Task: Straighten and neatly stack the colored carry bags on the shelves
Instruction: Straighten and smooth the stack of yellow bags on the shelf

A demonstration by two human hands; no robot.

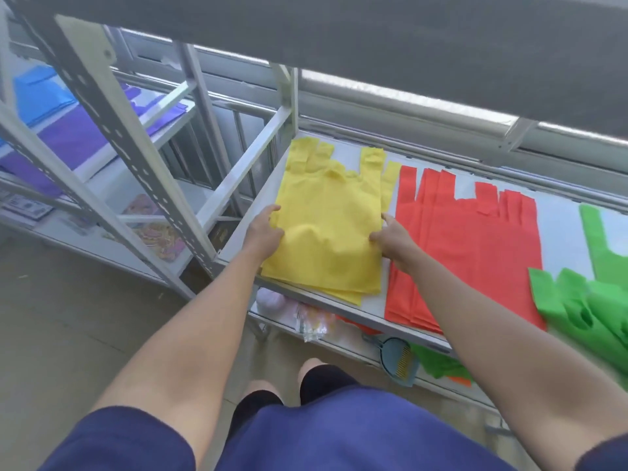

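A stack of yellow carry bags (326, 226) lies at the left end of the grey shelf (370, 305), handles pointing away from me. My left hand (263, 229) grips the stack's left edge, thumb on top. My right hand (390, 237) holds the right edge, index finger stretched along it. The top yellow bag bulges up between the two hands. Right of it lie fanned-out red bags (465, 253), then loose green bags (584, 300) at the far right.
An upper shelf (339, 45) overhangs the work area. To the left stands another rack with purple bags (74, 137) and blue bags (40, 96). Below the shelf are packets, a dustpan (397, 358) and more green bags (438, 363). A slotted upright post (136, 158) stands beside my left arm.
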